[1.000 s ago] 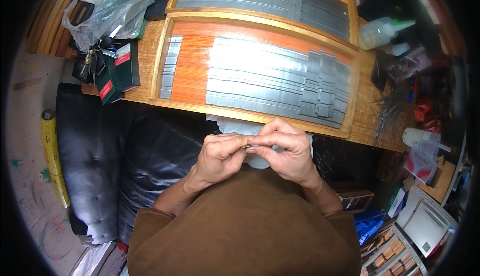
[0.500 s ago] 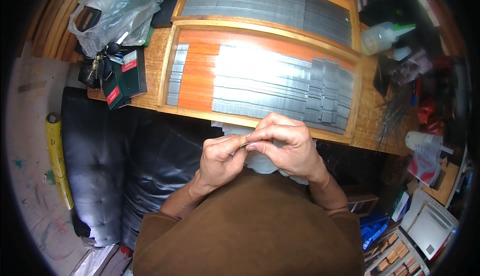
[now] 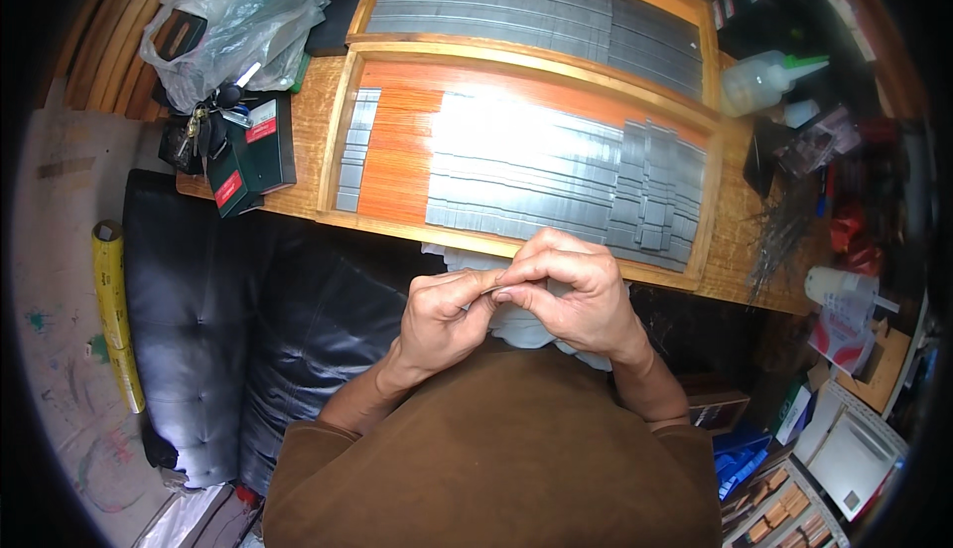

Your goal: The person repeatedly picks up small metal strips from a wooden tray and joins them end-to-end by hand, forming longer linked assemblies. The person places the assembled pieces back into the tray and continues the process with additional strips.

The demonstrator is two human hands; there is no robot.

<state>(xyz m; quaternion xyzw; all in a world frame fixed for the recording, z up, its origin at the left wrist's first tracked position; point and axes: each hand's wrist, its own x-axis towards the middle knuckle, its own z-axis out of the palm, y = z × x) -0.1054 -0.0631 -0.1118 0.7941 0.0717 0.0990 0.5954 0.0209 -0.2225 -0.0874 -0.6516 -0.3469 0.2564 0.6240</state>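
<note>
My left hand (image 3: 444,318) and my right hand (image 3: 574,295) meet in front of my chest, thumbs and forefingers pinched together. Between the fingertips is a small thin strip (image 3: 493,290), mostly hidden by the fingers, so its kind does not show. Just beyond my hands lies a wooden-framed tray (image 3: 397,227) with an orange base. Rows of thin grey strips (image 3: 526,171) cover much of that base, and a short column of grey strips (image 3: 357,151) lies at its left end. Behind it a second framed tray (image 3: 476,47) is filled with similar dark grey strips (image 3: 486,2).
Left on the table are a plastic bag (image 3: 243,27), keys (image 3: 204,131) and dark green boxes (image 3: 263,151). A squeeze bottle (image 3: 764,81) and loose thin dark pieces (image 3: 779,245) lie at the right. A black padded seat (image 3: 199,330) stands at my left, a yellow roll (image 3: 117,320) beside it.
The view has shifted very slightly. Both hands keep the same pinch on the small strip, with barely any movement of the fingers.
</note>
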